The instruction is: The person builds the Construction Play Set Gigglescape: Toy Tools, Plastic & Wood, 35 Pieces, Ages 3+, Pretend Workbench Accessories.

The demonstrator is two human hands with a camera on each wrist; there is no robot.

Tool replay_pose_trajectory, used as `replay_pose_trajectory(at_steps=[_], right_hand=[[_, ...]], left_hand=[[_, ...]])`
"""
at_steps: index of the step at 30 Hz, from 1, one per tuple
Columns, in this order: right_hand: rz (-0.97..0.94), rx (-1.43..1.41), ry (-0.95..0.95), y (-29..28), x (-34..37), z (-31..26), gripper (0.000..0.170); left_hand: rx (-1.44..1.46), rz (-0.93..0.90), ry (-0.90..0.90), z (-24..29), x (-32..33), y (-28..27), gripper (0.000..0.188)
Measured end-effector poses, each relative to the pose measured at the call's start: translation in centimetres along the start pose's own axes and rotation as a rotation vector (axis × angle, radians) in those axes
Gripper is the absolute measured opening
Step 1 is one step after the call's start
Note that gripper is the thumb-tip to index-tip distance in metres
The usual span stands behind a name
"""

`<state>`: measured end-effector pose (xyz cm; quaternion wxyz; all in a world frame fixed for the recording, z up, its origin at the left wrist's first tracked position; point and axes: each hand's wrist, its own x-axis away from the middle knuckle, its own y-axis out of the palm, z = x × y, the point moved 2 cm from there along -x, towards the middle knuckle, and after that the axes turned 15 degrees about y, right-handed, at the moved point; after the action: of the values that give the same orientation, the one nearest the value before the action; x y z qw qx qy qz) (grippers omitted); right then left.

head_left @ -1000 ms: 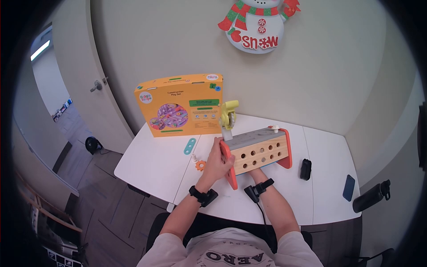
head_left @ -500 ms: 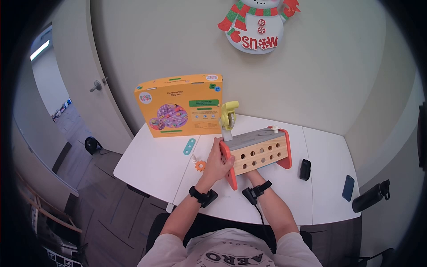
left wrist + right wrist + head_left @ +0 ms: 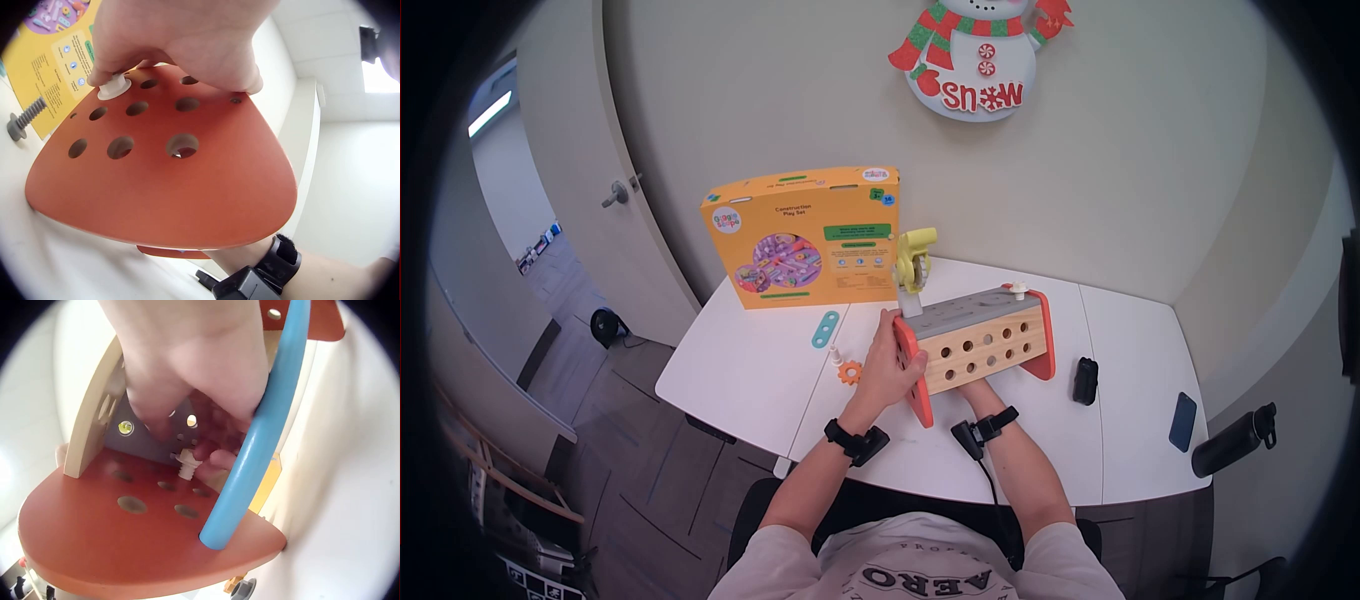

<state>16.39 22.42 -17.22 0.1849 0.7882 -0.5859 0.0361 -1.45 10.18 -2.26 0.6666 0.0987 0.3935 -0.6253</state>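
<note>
A toy workbench (image 3: 985, 350) with red ends is tilted over the table. My left hand (image 3: 885, 370) grips its left end, thumb on the wooden side. In the left wrist view, the fingers of that hand lie by a white bolt head (image 3: 114, 87) on the red panel (image 3: 156, 206). My right hand (image 3: 187, 362) reaches inside past a blue rod (image 3: 256, 444); its curled fingers hold a white threaded piece (image 3: 187, 464) near the red panel. A yellow toy part (image 3: 914, 262) on a grey strip stands at the bench's left end.
A yellow box (image 3: 800, 240) stands behind, left. Near it lie a teal strip (image 3: 826, 330), an orange gear (image 3: 850, 373) and a small white bolt (image 3: 835, 356). To the right are a black case (image 3: 1085, 381), a phone (image 3: 1183, 421) and a black bottle (image 3: 1235, 442).
My right wrist has shifted slightly left, then back right, beneath the workbench. My left hand and the workbench have stayed practically still.
</note>
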Motion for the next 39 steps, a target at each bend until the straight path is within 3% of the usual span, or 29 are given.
replay_pose_trajectory(at_steps=[39], right_hand=[[0.019,0.237,-0.096,0.06,0.55,-0.09,0.046]], left_hand=[[-0.040,-0.036,-0.037,0.96,0.21,-0.13,0.089]])
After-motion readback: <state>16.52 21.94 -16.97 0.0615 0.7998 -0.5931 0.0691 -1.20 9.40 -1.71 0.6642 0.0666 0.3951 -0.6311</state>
